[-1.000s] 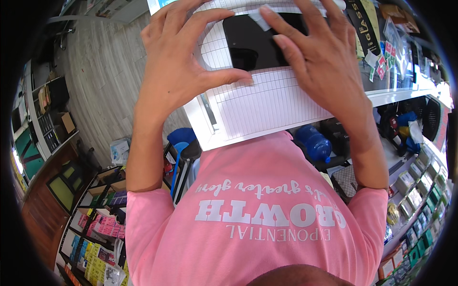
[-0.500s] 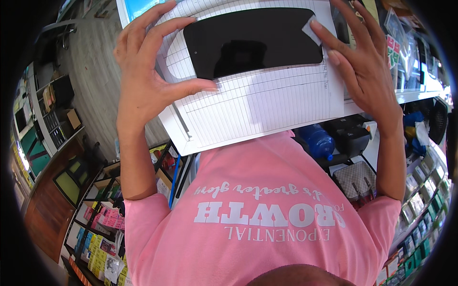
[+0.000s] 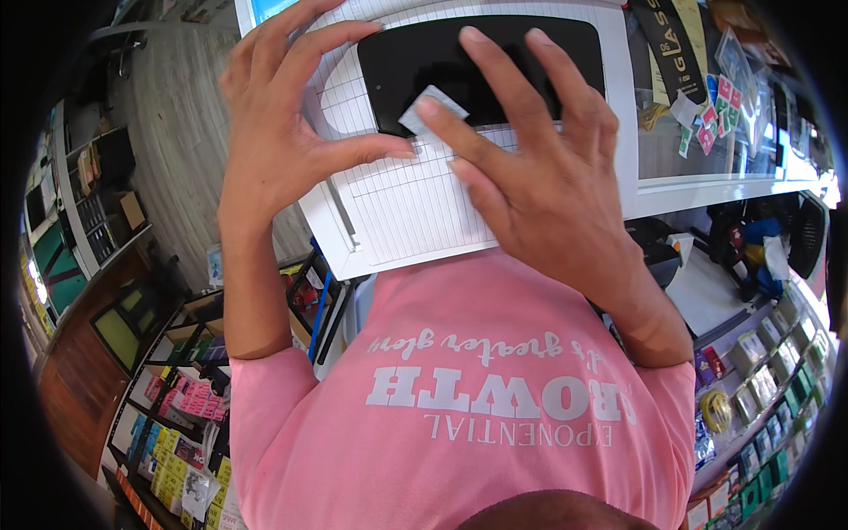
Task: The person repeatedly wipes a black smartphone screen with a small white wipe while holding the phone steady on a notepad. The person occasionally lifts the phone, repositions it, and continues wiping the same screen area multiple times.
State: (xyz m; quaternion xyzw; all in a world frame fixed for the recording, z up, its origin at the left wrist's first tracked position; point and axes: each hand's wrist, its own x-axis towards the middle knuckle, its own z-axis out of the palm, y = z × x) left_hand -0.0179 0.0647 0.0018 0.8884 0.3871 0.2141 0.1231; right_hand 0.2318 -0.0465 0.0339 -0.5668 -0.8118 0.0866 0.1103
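Note:
A black smartphone (image 3: 415,62), glossy face up, lies on ruled notebook paper (image 3: 415,216). Curved round its left end is my left hand (image 3: 278,124), index finger at the top left corner and thumb at the lower left one. A small white wipe (image 3: 449,103) rests at the phone's near edge, left of its middle, under the index fingertip of my right hand (image 3: 552,168). The other right fingers spread over the phone's right half and hide part of it. My right thumb is bent over the paper below.
The paper sits on a white-framed glass counter (image 3: 698,187). Small red and green cards (image 3: 717,110) and a black strip-shaped package (image 3: 667,44) lie to the right. Shelves of boxed goods (image 3: 181,450) stand at lower left, beyond a grey wood floor (image 3: 172,132).
My right hand has swept left with the wipe, from the phone's right end to its lower left part. My left hand still holds the left end; the view has shifted slightly.

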